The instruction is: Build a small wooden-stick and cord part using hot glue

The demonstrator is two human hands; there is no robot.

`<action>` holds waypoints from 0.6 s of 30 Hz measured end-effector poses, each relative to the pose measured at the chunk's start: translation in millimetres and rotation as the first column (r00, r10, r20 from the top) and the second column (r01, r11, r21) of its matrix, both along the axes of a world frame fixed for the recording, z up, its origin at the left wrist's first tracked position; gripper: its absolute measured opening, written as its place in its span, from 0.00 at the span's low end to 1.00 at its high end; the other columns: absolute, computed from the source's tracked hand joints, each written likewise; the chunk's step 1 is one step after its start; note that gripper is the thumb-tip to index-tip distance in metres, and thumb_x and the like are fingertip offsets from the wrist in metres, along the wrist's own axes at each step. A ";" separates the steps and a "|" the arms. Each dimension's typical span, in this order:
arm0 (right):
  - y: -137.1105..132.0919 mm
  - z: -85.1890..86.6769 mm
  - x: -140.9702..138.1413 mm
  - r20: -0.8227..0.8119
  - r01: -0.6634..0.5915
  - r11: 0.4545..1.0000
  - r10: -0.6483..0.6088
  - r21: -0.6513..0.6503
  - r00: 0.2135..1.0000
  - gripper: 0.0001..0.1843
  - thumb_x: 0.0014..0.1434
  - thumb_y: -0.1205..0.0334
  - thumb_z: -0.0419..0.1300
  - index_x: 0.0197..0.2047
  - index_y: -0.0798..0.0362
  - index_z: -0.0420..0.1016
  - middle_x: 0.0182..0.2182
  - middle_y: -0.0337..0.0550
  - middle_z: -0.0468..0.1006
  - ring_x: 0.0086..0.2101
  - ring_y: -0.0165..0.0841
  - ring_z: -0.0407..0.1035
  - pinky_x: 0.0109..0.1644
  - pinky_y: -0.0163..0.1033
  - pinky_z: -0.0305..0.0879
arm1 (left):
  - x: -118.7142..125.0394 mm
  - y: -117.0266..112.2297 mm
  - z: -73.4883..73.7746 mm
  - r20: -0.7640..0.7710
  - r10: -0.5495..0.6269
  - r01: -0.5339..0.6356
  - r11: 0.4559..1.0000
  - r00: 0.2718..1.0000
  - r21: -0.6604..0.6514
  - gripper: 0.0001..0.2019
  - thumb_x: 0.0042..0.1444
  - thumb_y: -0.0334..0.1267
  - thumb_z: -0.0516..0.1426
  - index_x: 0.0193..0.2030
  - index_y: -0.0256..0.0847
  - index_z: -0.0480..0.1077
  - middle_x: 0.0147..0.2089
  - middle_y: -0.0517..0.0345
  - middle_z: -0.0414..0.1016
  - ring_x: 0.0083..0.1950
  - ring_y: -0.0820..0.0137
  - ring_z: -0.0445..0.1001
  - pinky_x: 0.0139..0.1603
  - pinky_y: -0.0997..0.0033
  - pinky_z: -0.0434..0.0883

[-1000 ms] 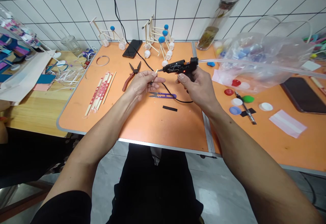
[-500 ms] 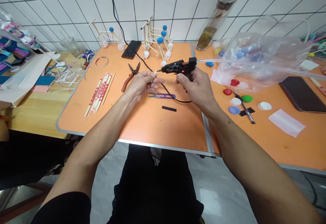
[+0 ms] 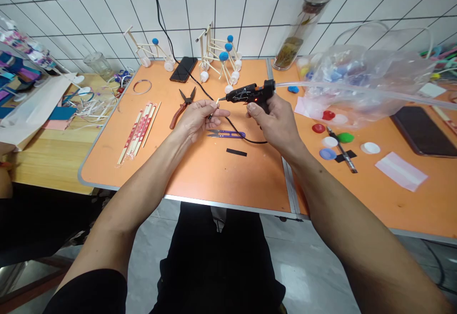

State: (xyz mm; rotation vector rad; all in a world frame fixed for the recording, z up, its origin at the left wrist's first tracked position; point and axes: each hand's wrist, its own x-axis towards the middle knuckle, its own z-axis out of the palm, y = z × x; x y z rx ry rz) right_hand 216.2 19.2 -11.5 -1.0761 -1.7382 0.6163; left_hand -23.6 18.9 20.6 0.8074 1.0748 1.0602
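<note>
At the far left, a wooden table [image 3: 46, 161] held a white paper bag [image 3: 32, 99] and a messy pile of white strips [image 3: 96, 106]. A glass cup [image 3: 94, 64] stood behind the pile.

Next came a big orange table [image 3: 214, 180] with a metal edge. On it lay a metal ring [image 3: 142, 86], a bundle of chopsticks [image 3: 137, 130] in red and white paper, and red-handled pliers [image 3: 183, 106]. A black phone [image 3: 183, 69] and two stick models [image 3: 219, 54] with blue balls stood near the tile wall [image 3: 228, 4].

The left hand [image 3: 194, 121] was over the table. Its fingers [image 3: 217, 112] pinched a thin stick [image 3: 214, 108] tight with the thumb. Purple snips [image 3: 226, 134] lay just below that hand. The tip of a black glue gun [image 3: 246, 94] was very near the end of the stick, but I could not tell if they touched. The right hand [image 3: 276, 118] held the gun, with its fingers curled closed around the handle. A small red light glowed on the gun.

Farther right stood a tall glass bottle [image 3: 303, 28]. Beside it was a see-through plastic bag [image 3: 360, 78] full of bottle caps. Red, white, green and blue caps [image 3: 343, 137] lay on the table, and then a second phone [image 3: 423, 135].
</note>
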 end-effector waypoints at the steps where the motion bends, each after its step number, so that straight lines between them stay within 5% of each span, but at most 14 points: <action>1: -0.4 0.5 -0.4 -0.006 0.006 1.000 -0.006 -0.002 1.000 0.34 0.72 0.19 0.62 0.50 0.43 0.83 0.37 0.43 0.84 0.39 0.45 0.78 0.49 0.55 0.80 | 0.1 -0.1 0.2 -0.003 0.002 -0.002 1.000 1.000 -0.003 0.11 0.79 0.28 0.60 0.40 0.37 0.73 0.39 0.48 0.92 0.22 0.78 0.79 0.29 0.79 0.74; 18: -1.8 6.0 -3.6 -0.036 0.000 1.000 0.000 0.011 0.999 0.37 0.68 0.15 0.62 0.50 0.42 0.83 0.37 0.44 0.83 0.43 0.48 0.80 0.52 0.59 0.81 | 0.6 -1.3 0.9 -0.012 0.004 -0.004 1.000 1.000 -0.002 0.10 0.77 0.28 0.63 0.40 0.38 0.73 0.38 0.49 0.91 0.22 0.78 0.78 0.29 0.79 0.74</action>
